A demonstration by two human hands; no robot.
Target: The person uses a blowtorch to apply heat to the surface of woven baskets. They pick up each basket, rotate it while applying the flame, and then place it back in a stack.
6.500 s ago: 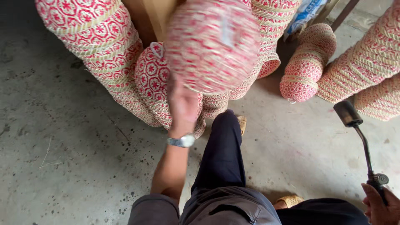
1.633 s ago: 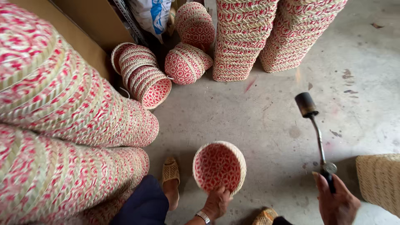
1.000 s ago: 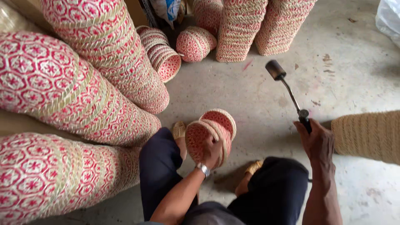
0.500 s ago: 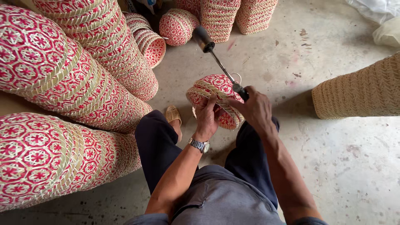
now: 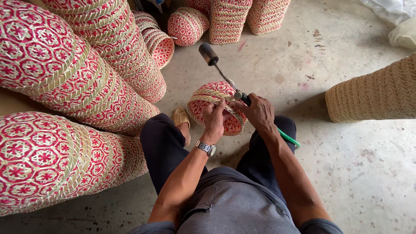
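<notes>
A small red-and-tan woven basket (image 5: pixel 211 96) lies on its side between my knees. My left hand (image 5: pixel 213 118), with a wristwatch on its wrist, grips the basket's rim from the near side. My right hand (image 5: pixel 258 113) is closed around the handle of a long-necked torch (image 5: pixel 215 65), whose black nozzle points up and away past the basket's top. A green hose (image 5: pixel 287 138) runs out behind my right wrist.
Tall stacks of red-patterned woven baskets (image 5: pixel 73 82) lie on their sides at my left. More stacks (image 5: pixel 227 17) stand at the far side, with a lone round basket (image 5: pixel 187 25) beside them. A plain tan woven stack (image 5: pixel 375 93) lies at the right. Concrete floor underfoot.
Both hands with the basket and torch stay between my knees; the torch's neck now sits a little lower against the basket, and the view has shifted slightly.
</notes>
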